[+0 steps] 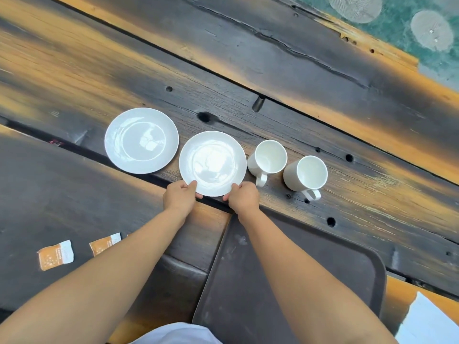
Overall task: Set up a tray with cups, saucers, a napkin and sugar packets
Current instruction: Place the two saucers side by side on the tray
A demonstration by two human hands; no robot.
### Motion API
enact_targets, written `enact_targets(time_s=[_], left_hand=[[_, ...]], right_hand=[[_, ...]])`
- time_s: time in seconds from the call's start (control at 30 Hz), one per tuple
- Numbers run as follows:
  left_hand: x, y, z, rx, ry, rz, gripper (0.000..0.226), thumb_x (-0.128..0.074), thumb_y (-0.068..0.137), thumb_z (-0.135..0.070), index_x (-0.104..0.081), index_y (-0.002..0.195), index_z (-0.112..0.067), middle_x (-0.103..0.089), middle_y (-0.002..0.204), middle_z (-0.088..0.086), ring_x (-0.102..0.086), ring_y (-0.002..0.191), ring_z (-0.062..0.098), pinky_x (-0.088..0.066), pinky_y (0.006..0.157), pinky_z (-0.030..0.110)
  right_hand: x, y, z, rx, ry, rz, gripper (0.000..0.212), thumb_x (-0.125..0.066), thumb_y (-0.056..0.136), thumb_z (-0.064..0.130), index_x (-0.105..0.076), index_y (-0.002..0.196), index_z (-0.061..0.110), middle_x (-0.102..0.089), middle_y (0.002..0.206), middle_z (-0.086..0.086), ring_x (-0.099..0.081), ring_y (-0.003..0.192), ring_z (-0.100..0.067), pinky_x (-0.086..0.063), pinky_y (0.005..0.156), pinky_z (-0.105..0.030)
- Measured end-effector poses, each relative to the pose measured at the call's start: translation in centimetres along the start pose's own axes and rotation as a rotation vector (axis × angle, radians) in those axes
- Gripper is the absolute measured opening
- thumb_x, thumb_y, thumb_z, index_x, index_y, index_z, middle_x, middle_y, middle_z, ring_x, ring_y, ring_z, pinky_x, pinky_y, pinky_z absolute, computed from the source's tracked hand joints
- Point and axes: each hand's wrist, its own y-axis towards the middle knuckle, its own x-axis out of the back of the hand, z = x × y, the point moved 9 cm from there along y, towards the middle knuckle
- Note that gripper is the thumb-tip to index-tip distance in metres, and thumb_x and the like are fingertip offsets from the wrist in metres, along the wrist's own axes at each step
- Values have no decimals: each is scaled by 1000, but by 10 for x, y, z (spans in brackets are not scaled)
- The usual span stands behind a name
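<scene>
Both left hand (178, 194) and right hand (244, 196) seemingly pinch the nearer saucer (212, 162).

Bright daylight, white glare on the near saucer (212, 163); table (62, 78) left of it blurred, edges bowed.

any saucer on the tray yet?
No: left saucer and right saucer, the latter pinched at its rim by left hand and right hand, are over the table, beyond the tray.
</scene>
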Motion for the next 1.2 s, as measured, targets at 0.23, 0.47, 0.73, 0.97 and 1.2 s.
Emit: enact_targets(time_s=[0.23, 0.47, 0.73, 0.97, 1.2], left_hand=[[7, -19, 2, 18, -121, -28, 37, -56, 96, -25, -61, 61, -14, -65, 49, -4, -45, 52, 14, -37, 62, 30], [30, -53, 12, -31, -140, -60, 42, -56, 96, -21, -57, 55, -14, -68, 58, 1, -46, 55, 16, -40, 70, 31], [42, -107, 41, -62, -113, -54, 42, -56, 97, -24, -62, 57, -12, -60, 44, -5, -47, 57, 17, -41, 70, 31], [24, -160, 60, -118, -32, -26, 41, -56, 96, -26, -64, 59, -12, -63, 53, -2, -52, 64, 20, -46, 70, 33], [-24, -205, 69, -159, 49, 63, 40, -55, 98, -25, -65, 63, -10, -68, 64, 2, -54, 69, 21, -47, 71, 33]], right_hand=[[0, -20, -4, 7, 42, 16, 25, -53, 93, 12, -72, 88, -4, -76, 93, -18, -66, 103, -36, -56, 88, -46], [4, -60, -9, 26, 88, 22, 33, -49, 95, 12, -65, 66, 11, -77, 87, -13, -66, 93, -33, -58, 87, -46], [18, -116, -46, 37, 96, 7, 37, -48, 98, 13, -67, 66, 11, -75, 81, -10, -57, 78, -24, -55, 82, -37], [42, -151, -103, 19, 141, -38, 43, -44, 100, 12, -62, 60, 13, -77, 96, -10, -59, 87, -25, -56, 92, -41], [81, -168, -170, -76, 253, -81, 40, -45, 99, 12, -62, 62, 14, -78, 82, -7, -56, 67, -20, -53, 73, -36]])
